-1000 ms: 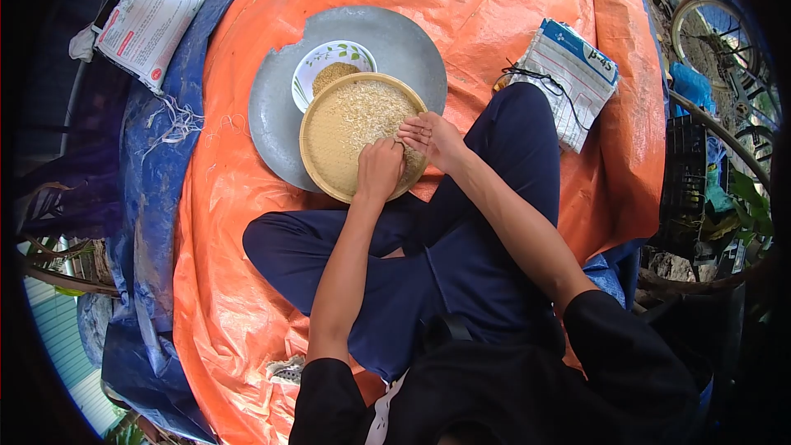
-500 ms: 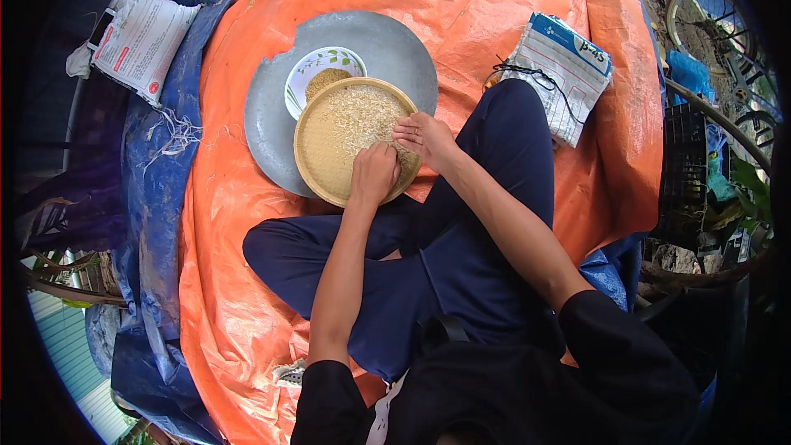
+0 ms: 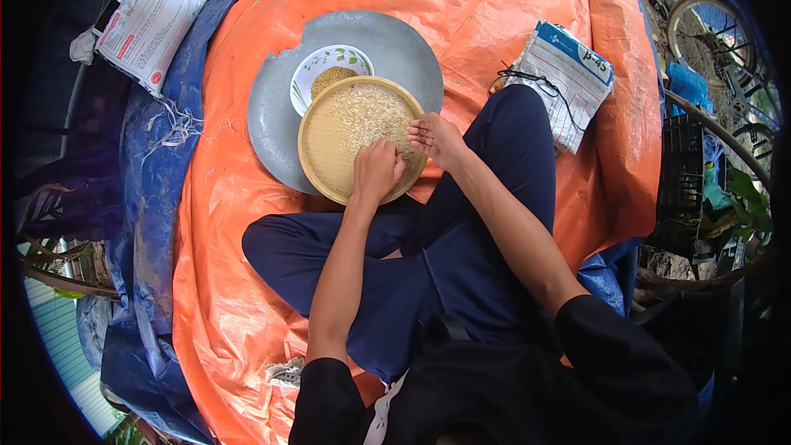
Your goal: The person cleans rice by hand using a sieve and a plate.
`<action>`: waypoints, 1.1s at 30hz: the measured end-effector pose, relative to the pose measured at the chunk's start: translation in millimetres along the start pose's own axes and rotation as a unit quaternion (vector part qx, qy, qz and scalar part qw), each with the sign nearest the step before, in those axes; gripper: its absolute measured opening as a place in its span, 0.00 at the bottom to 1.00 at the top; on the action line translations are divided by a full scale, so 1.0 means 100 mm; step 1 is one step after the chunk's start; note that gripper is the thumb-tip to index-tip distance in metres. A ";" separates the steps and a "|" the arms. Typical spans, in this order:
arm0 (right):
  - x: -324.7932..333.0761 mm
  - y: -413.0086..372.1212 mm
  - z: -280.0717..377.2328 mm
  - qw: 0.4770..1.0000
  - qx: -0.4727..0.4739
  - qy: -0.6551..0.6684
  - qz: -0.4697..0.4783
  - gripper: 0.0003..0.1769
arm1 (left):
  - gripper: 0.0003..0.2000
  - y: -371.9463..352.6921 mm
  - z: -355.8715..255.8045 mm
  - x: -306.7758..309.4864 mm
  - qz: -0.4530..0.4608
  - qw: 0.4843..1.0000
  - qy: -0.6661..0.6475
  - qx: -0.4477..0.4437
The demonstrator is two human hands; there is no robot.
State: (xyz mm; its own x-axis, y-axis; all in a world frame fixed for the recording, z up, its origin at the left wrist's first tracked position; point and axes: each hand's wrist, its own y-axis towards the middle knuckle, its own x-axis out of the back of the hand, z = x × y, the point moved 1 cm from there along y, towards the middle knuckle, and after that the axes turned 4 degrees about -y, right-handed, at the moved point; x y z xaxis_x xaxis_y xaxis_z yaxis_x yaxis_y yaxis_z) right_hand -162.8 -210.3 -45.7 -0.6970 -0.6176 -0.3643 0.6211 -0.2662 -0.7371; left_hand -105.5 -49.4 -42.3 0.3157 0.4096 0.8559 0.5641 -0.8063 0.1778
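Note:
A shallow round woven basket (image 3: 329,152) holds pale, husky grain (image 3: 371,107), spread mostly over its upper and right part. My left hand (image 3: 379,169) is over the basket's lower part, fingers curled down at the grain; what lies between the fingertips is hidden. At the basket's right rim is my right hand (image 3: 438,140), its fingers bent and held together, and I cannot make out what is in them. Behind the basket, partly covered by it, a white bowl with green leaves (image 3: 346,56) contains brownish grain (image 3: 332,78). Bowl and basket overlap a round grey tray (image 3: 404,45) with a broken edge.
An orange tarp (image 3: 222,222) lies beneath, with a blue tarp (image 3: 148,239) along the left. A white printed sack (image 3: 152,33) is at upper left, and a folded sack with black cord (image 3: 568,74) lies beyond my right knee. A bicycle wheel (image 3: 713,29) and black crate (image 3: 684,156) stand right.
My right hand has drawn back slightly to the right, from over the grain to the basket's rim. My left hand stays low over the basket. The view has shifted a little.

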 end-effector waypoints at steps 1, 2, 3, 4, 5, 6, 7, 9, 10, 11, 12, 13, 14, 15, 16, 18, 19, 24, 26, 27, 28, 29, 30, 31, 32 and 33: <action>-0.01 0.01 -0.02 1.000 0.002 0.002 -0.003 0.18 | 0.03 0.04 -0.06 0.09 -0.021 0.998 -0.051 0.032; -0.01 0.02 -0.02 1.000 0.004 0.005 -0.007 0.18 | 0.03 0.09 -0.12 0.18 -0.041 0.992 -0.102 0.064; -0.01 0.02 -0.02 1.000 -0.008 0.004 0.002 0.19 | 0.04 0.14 -0.18 0.27 -0.060 0.982 -0.152 0.095; -0.01 0.02 -0.03 1.000 -0.021 0.003 0.011 0.19 | 0.04 0.18 -0.23 0.32 -0.070 0.974 -0.192 0.093; -0.02 0.02 -0.04 0.999 -0.035 0.002 0.021 0.20 | 0.05 0.22 -0.26 0.35 -0.080 0.965 -0.231 0.092; -0.03 0.03 -0.06 0.999 -0.034 -0.002 0.018 0.21 | 0.05 0.24 -0.27 0.36 -0.091 0.954 -0.270 0.091; -0.04 0.03 -0.08 0.999 -0.034 -0.007 0.016 0.21 | 0.05 0.25 -0.25 0.34 -0.086 0.953 -0.273 0.098; -0.05 0.02 -0.08 1.000 -0.028 -0.004 0.011 0.23 | 0.05 0.23 -0.16 0.26 -0.076 0.950 -0.280 0.112; -0.05 0.00 -0.06 1.000 -0.022 0.004 0.009 0.23 | 0.05 0.20 -0.10 0.22 -0.073 0.951 -0.268 0.137; -0.06 -0.02 -0.04 1.000 -0.016 0.014 0.006 0.24 | 0.05 0.17 -0.05 0.19 -0.069 0.951 -0.256 0.162; -0.07 -0.02 -0.03 1.000 0.002 0.023 -0.002 0.24 | 0.05 0.16 -0.03 0.17 -0.065 0.950 -0.243 0.186; -0.07 -0.01 -0.02 0.999 0.020 0.034 -0.010 0.24 | 0.05 0.14 -0.03 0.15 -0.060 0.959 -0.219 0.171; -0.06 -0.01 -0.01 0.998 0.038 0.044 -0.020 0.24 | 0.05 0.12 -0.04 0.10 -0.053 0.967 -0.195 0.155; -0.06 0.00 -0.02 0.997 0.048 0.049 -0.021 0.23 | 0.05 0.11 -0.06 0.06 -0.047 0.974 -0.172 0.140; -0.05 0.02 -0.02 0.997 0.059 0.053 -0.023 0.23 | 0.05 0.09 -0.06 0.00 -0.034 0.983 -0.146 0.104; -0.03 0.04 -0.02 0.996 0.068 0.056 -0.027 0.23 | 0.05 0.08 -0.10 -0.09 -0.010 0.995 -0.095 0.032; -0.04 0.04 -0.02 0.996 0.068 0.056 -0.028 0.23 | 0.04 0.09 -0.13 -0.10 0.007 0.997 -0.079 0.012; -0.07 0.01 -0.01 0.996 0.059 0.052 -0.030 0.23 | 0.05 0.12 -0.12 -0.25 -0.004 1.000 -0.007 -0.030; -0.07 -0.01 0.00 0.996 0.058 0.052 -0.032 0.23 | 0.04 0.13 -0.13 -0.27 0.001 0.999 0.020 -0.032; -0.06 0.01 -0.01 0.996 0.058 0.054 -0.031 0.23 | 0.04 0.12 -0.12 -0.27 0.003 0.999 0.032 -0.036; -0.06 0.02 -0.01 0.996 0.057 0.056 -0.029 0.23 | 0.04 0.11 -0.12 -0.27 0.005 0.998 0.045 -0.040; -0.05 0.03 -0.02 0.996 0.057 0.058 -0.027 0.23 | 0.04 0.11 -0.12 -0.27 0.010 0.996 0.070 -0.057; -0.06 0.03 -0.02 0.996 0.058 0.056 -0.029 0.23 | 0.04 0.11 -0.14 -0.28 0.013 0.993 0.095 -0.074; -0.07 0.02 -0.02 0.996 0.058 0.054 -0.030 0.23 | 0.04 0.11 -0.16 -0.29 0.017 0.989 0.119 -0.091; -0.07 0.01 -0.01 0.996 0.060 0.051 -0.032 0.23 | 0.05 0.10 -0.19 -0.30 0.022 0.985 0.144 -0.094; -0.08 0.00 0.00 0.996 0.062 0.048 -0.035 0.23 | 0.05 0.09 -0.22 -0.31 0.027 0.981 0.169 -0.096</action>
State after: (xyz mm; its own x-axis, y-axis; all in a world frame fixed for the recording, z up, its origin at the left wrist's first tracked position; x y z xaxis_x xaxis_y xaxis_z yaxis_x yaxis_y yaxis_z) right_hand -157.9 -205.4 -42.8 -0.7681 -0.5220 -0.3709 0.6044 -0.3996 -0.6892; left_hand -127.1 -79.5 -56.7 0.0516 0.2252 0.9729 0.3891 -0.9018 0.1881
